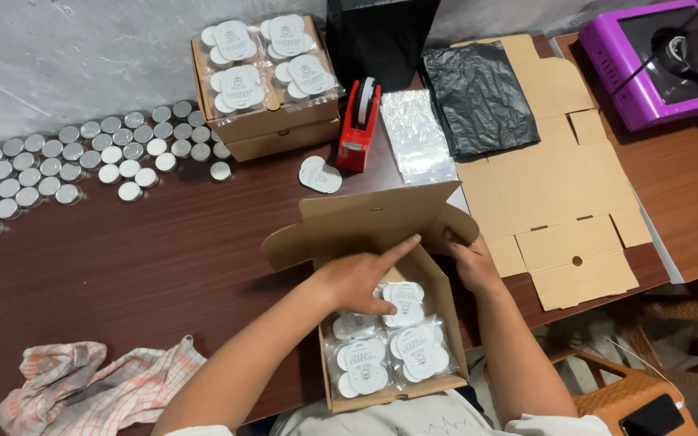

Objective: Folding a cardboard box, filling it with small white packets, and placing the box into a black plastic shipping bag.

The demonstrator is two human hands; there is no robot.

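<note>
On the far left of the counter [163, 266] we see a checked cloth [90, 383] near the edge and rows of small round tins [90, 157] toward the wall, well apart from both hands. Our left hand [361, 278] lies palm down over the open box [446, 323], fingers loosely spread, index stretched up toward the raised lid flap [373, 218], thumb resting on a clear pack [404, 300] inside; it pinches nothing. The packs [385, 351] fill the box in two rows. The box's long axis runs from our body away toward the wall, the hinge of the lid at the far end. Our right hand [468, 262] sits at the box's far right corner, fingers curled on the side flap [462, 226]; we cannot tell how tightly. Both hands touch the box, the left above it, the right beside it. Further right lies a flat uncut box blank [559, 194].
</note>
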